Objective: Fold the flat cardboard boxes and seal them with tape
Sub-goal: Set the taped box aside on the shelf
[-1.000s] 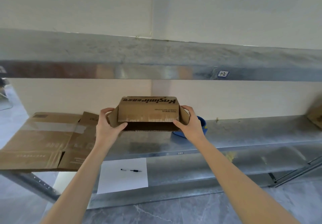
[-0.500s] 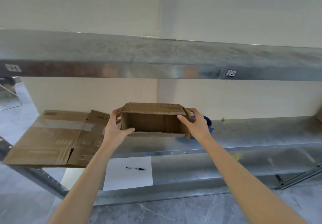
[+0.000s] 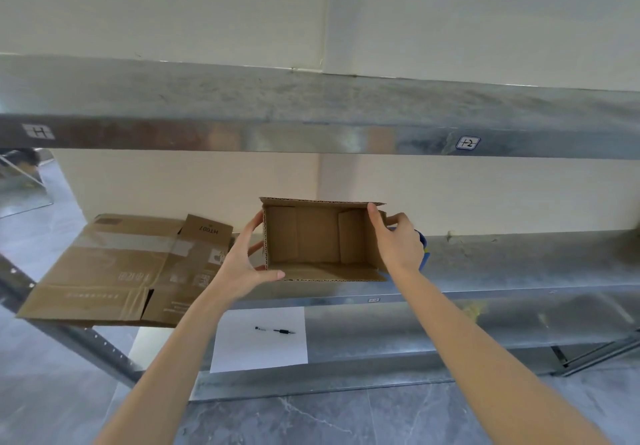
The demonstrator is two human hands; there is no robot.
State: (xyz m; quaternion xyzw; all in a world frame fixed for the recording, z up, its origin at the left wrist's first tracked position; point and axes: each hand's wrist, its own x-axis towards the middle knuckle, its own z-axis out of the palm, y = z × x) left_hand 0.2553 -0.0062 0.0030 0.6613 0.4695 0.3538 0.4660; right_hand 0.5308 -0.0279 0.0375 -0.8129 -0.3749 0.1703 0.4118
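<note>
A small brown cardboard box point(image 3: 317, 240) is held above the middle metal shelf point(image 3: 519, 264), its open side turned toward me so its inside shows. My left hand point(image 3: 242, 264) grips its left wall, thumb hooked under the lower front edge. My right hand point(image 3: 394, 240) grips the right wall, fingers curled over the edge. A blue tape dispenser point(image 3: 423, 247) lies on the shelf, mostly hidden behind my right hand. A flat unfolded cardboard box point(image 3: 121, 268) lies on the shelf's left end, overhanging the front edge.
An upper metal shelf point(image 3: 311, 125) runs across just above the box. On the lower shelf lies a white sheet of paper point(image 3: 259, 344) with a pen point(image 3: 275, 331) on it. Grey tiled floor point(image 3: 311, 420) is below.
The box has been tipped so its opening faces me instead of its printed side. Both hands stayed on its ends and moved slightly right.
</note>
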